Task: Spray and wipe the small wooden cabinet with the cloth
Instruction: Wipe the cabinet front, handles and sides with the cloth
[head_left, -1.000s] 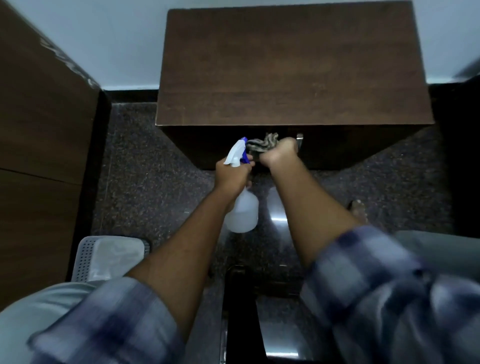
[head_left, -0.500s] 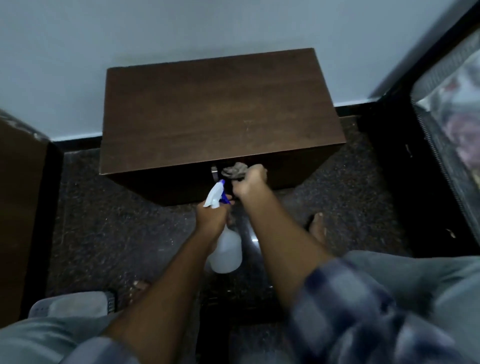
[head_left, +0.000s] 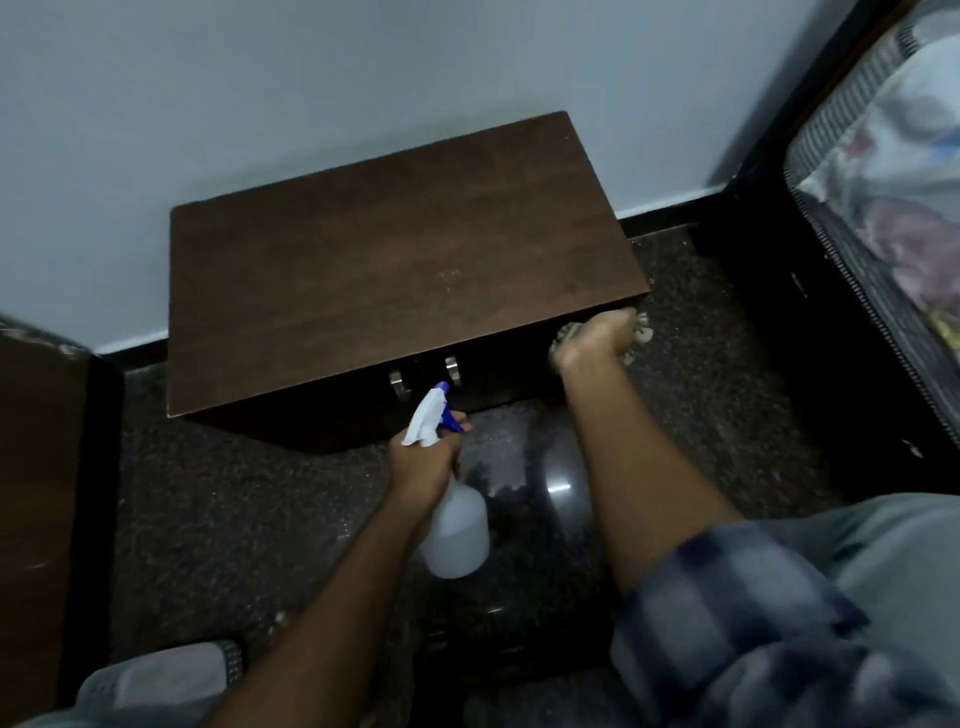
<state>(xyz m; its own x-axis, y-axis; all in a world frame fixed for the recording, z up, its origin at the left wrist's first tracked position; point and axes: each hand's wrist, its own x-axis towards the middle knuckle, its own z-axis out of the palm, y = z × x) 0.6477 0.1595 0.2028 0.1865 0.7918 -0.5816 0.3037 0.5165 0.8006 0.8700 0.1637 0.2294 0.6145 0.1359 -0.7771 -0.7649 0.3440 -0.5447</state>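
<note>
Gripping translucent spray bottle, left hand

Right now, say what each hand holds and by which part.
Left hand grips the bottle by its neck, below the trigger. Right hand clutches the bunched cloth at the front right corner of the cabinet.

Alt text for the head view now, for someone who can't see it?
Seen from above, a person's right hand holds a cloth at the front right corner of a small dark wooden cabinet, while the left hand holds a white spray bottle.
</note>
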